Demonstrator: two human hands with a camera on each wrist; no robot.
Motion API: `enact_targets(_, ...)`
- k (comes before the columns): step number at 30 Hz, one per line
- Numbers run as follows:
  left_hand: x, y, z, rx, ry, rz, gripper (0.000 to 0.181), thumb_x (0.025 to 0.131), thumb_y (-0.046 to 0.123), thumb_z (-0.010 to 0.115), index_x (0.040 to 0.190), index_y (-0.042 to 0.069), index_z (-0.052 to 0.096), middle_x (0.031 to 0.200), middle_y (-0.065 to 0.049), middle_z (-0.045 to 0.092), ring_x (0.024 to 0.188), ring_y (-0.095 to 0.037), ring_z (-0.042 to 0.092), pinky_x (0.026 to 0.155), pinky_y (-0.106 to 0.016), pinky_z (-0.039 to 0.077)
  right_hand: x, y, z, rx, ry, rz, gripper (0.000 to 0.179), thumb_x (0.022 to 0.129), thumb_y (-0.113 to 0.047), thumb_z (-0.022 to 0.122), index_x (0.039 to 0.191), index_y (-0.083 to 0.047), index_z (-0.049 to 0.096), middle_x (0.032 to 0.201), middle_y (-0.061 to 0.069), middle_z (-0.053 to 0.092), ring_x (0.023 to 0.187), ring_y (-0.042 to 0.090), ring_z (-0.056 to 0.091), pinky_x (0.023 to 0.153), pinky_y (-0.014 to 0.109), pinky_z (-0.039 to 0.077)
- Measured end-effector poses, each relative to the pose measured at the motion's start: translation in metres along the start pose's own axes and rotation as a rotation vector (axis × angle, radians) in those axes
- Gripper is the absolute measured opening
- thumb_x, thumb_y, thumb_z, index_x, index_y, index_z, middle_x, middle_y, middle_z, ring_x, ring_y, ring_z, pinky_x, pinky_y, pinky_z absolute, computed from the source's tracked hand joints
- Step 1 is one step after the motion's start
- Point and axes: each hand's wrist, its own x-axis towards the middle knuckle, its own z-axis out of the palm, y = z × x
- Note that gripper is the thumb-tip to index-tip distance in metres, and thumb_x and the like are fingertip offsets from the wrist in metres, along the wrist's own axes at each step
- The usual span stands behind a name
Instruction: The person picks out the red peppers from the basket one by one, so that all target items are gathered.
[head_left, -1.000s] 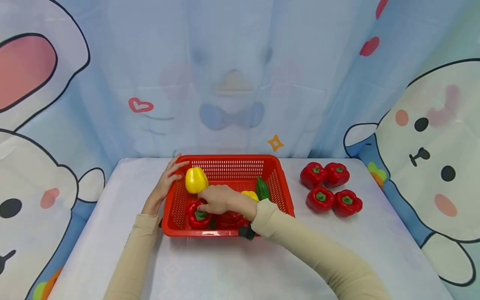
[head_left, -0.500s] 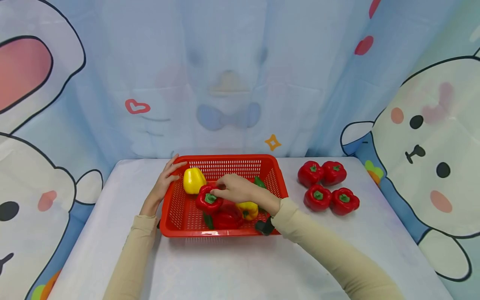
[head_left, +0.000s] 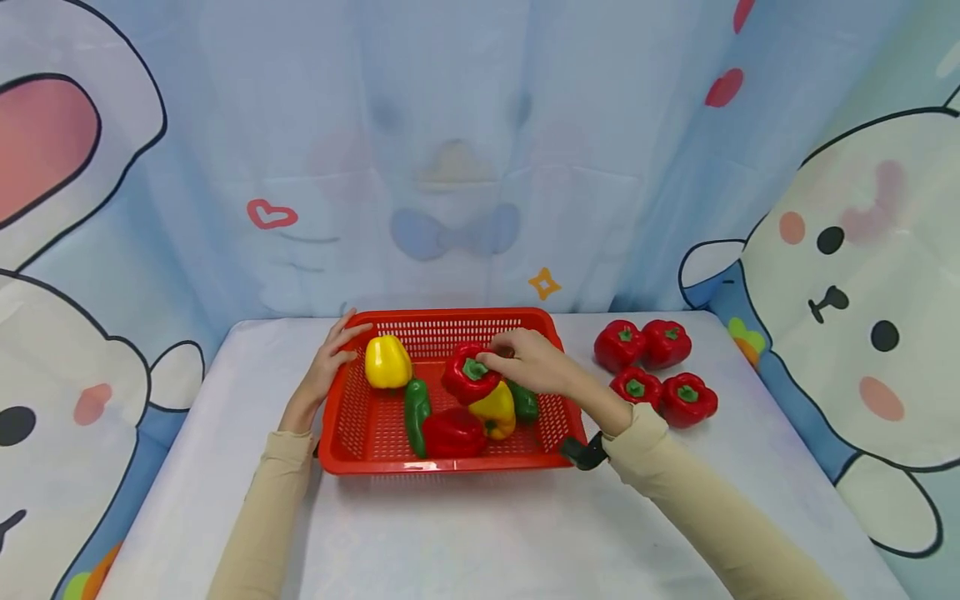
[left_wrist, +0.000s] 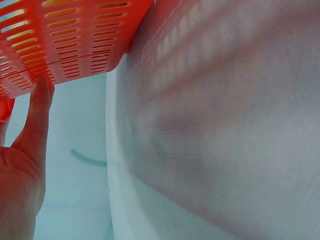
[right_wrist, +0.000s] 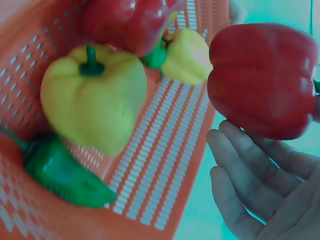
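Note:
My right hand (head_left: pixel 536 362) holds a red bell pepper (head_left: pixel 470 375) above the right half of a red plastic basket (head_left: pixel 450 466), the thumb beside its green stem. In the right wrist view this bell pepper (right_wrist: pixel 262 80) is raised above the basket floor, with several fingers spread beneath it. At the basket's left rim, my left hand (head_left: pixel 324 375) holds the edge. The left wrist view shows a finger touching the slotted outer wall (left_wrist: pixel 75 45). Inside lie a yellow bell pepper (head_left: pixel 387 362), another yellow one (head_left: pixel 497 410), a red one (head_left: pixel 453 433) and two green peppers (head_left: pixel 417 418).
Several red bell peppers (head_left: pixel 667 345) stand grouped on the white-covered table (head_left: pixel 450 533) right of the basket. A blue curtain (head_left: pixel 330 150) with cartoon prints hangs behind the table. A black strap piece (head_left: pixel 583 452) sits below my right wrist.
My right hand has lifted the red bell pepper from the basket's left front and carried it rightward, uncovering the vegetables beneath. The left hand stays at the rim.

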Motion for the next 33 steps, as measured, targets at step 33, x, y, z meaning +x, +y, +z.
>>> enact_targets(33,-0.004,0.007,0.0,-0.042,-0.026,0.003,0.045,0.097,-0.001,0.038,0.142,-0.009,0.045,0.164,-0.012,0.007,0.146,-0.034,0.012,0.098,-0.019,0.034,-0.161,0.111,-0.051,0.01,0.184,0.319,0.026,0.095,-0.022,0.063,0.105,0.001,0.067,0.084,0.004,0.062,0.079,0.021,0.056,0.06,0.026,0.051)
